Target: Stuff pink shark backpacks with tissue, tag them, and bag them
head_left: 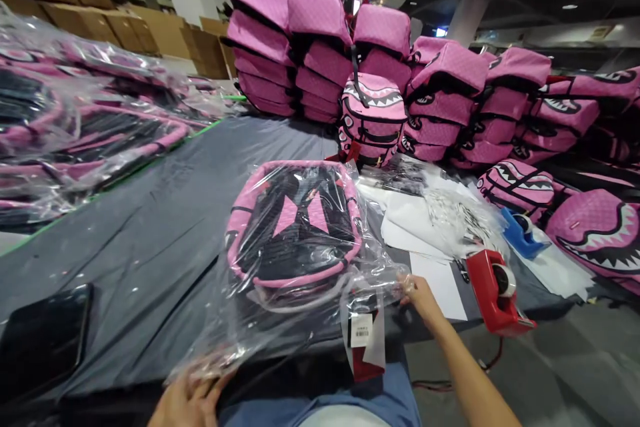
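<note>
A pink and black backpack [300, 223] lies back side up inside a clear plastic bag [235, 320] on the dark covered table. Near the table's front edge, my left hand [193, 397] grips the near left corner of the bag. Bunched plastic at the right corner is pinched in the fingers of my right hand [417, 297]. Between the hands, the bag's loose end is spread out flat. A hang tag [361, 330] with a white barcode label and a red lower part hangs over the table edge beside my right hand.
Stacked pink backpacks [320, 20] line the back. Bagged ones [100, 140] are piled at left. A dark phone [45, 333] lies front left. On the right are a red tape dispenser [493, 300], a blue tape dispenser [523, 235] and white sheets [410, 230]. Cardboard boxes [165, 37] stand behind.
</note>
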